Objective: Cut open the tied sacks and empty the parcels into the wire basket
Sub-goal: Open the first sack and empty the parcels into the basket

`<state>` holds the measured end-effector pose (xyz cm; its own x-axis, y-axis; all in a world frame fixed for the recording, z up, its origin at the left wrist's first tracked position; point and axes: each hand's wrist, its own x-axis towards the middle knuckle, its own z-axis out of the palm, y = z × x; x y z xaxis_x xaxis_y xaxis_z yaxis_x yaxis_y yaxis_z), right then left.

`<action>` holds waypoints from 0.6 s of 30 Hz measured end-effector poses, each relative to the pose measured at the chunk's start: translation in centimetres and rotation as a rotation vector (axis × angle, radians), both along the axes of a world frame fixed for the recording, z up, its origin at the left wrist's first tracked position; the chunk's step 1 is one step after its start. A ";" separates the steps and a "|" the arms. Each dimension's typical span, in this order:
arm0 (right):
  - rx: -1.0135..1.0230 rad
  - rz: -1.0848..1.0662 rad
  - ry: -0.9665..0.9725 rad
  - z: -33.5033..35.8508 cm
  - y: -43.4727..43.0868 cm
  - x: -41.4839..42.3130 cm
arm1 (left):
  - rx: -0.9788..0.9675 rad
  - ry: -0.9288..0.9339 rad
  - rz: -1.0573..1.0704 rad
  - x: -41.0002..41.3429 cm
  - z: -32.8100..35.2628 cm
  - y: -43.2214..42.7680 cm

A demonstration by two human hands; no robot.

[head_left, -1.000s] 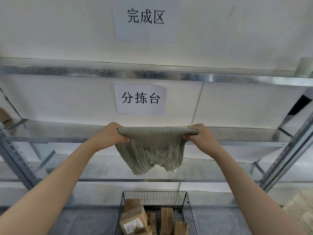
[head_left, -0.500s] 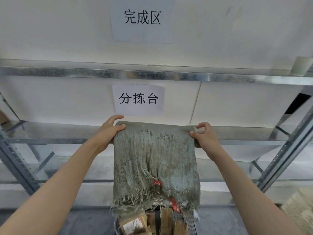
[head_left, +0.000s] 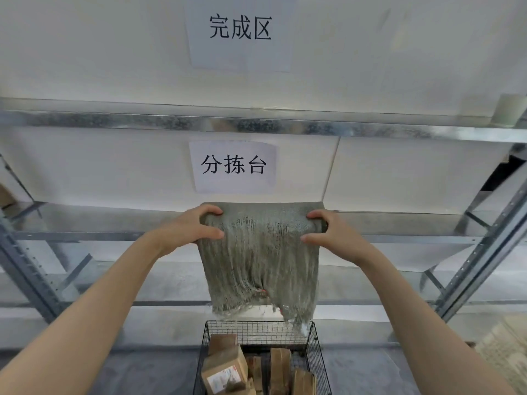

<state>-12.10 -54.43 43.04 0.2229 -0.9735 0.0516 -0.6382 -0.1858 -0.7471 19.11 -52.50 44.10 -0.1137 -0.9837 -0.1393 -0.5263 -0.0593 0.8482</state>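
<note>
A grey-green woven sack (head_left: 261,260) hangs limp in front of the metal shelving, folded over at its top edge. My left hand (head_left: 189,229) grips the sack's top left corner and my right hand (head_left: 330,235) grips its top right corner, both with fingers curled over the fold. A bit of red cord shows near the frayed lower edge. Directly below stands the black wire basket (head_left: 258,329), which holds several brown cardboard parcels (head_left: 225,369).
Galvanised shelf rails (head_left: 256,126) run across at chest height and above, with slanted uprights at both sides. Two paper signs with Chinese text hang on the white wall. A roll of tape (head_left: 510,109) sits on the upper shelf at right. Woven sacking lies at bottom right.
The sack hung short a second ago, dropped long over the basket half a second ago, and is now gathered up shorter again, with both hands rolling its top edge.
</note>
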 end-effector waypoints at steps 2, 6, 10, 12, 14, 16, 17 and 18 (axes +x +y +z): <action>-0.050 0.001 0.091 -0.2 -0.1 0.4 | -0.062 -0.141 -0.050 -0.2 -0.1 -0.2; -0.158 -0.025 0.240 -1.3 -0.3 0.7 | -0.153 -0.426 -0.058 -0.1 -1.3 -1.1; -0.293 -0.082 0.264 -1.7 -0.5 0.6 | -0.304 -0.491 0.054 -0.6 -1.9 -0.9; -0.315 -0.097 0.230 -1.8 -0.6 0.4 | -0.362 -0.496 0.125 -0.9 -1.7 -0.4; -0.345 -0.125 0.177 -1.6 -0.6 0.1 | -0.386 -0.466 0.176 -0.9 -1.4 -0.2; -0.318 -0.126 0.127 -1.3 -0.9 -0.2 | -0.365 -0.378 0.181 -0.6 -0.8 -0.1; -0.272 -0.106 0.086 -1.1 -1.0 -0.4 | -0.321 -0.300 0.167 -0.5 -0.5 -0.1; -0.219 -0.080 0.037 -1.0 -1.0 -0.4 | -0.265 -0.212 0.156 -0.3 -0.2 0.1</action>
<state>-12.54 -55.46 42.06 0.1510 -0.9546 0.2570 -0.6837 -0.2886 -0.6703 18.85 -52.38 43.95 0.0443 -0.9921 0.1177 -0.6936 0.0543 0.7183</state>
